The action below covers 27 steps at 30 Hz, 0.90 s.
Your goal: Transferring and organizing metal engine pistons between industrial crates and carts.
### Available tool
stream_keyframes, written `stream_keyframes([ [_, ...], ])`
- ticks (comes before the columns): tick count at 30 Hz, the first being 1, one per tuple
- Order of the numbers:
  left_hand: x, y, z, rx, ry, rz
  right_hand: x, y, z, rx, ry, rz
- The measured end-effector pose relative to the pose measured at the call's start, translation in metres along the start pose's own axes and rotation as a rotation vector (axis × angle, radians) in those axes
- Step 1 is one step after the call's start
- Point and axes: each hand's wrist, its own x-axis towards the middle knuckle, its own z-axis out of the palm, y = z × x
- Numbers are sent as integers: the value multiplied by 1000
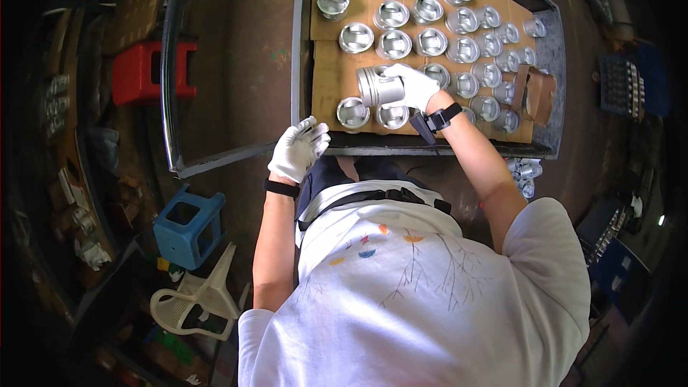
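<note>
Hold the sideways piston [377, 87] clear of neighbouring pistons [393, 44], the right hand [417, 87] in a grip seemingly closed around its side, the left hand [299, 149] empty, half-open.

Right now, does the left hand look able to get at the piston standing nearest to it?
Probably yes: the left hand looks empty, with only the table rim and bare cardboard seemingly between it and that piston. The right hand holds another piston close by.

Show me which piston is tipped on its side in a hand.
The piston in the right hand: its grooved side wall shows, while the other pistons around it stand on the cardboard, hollow ends up.
</note>
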Motion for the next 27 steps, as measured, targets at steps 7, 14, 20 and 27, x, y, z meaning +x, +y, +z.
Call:
stream_keyframes([
  [7,21,-7,27,122,90,-50,-1,-24,24,-357,1,9],
  [14,67,-28,78,125,-32,-47,5,-30,60,-745,-72,-29],
  [20,71,-32,74,36,-167,23,10,-37,80,-777,-23,93],
  [27,74,-21,70,-13,-258,-5,0,-41,95,-767,-58,43],
])
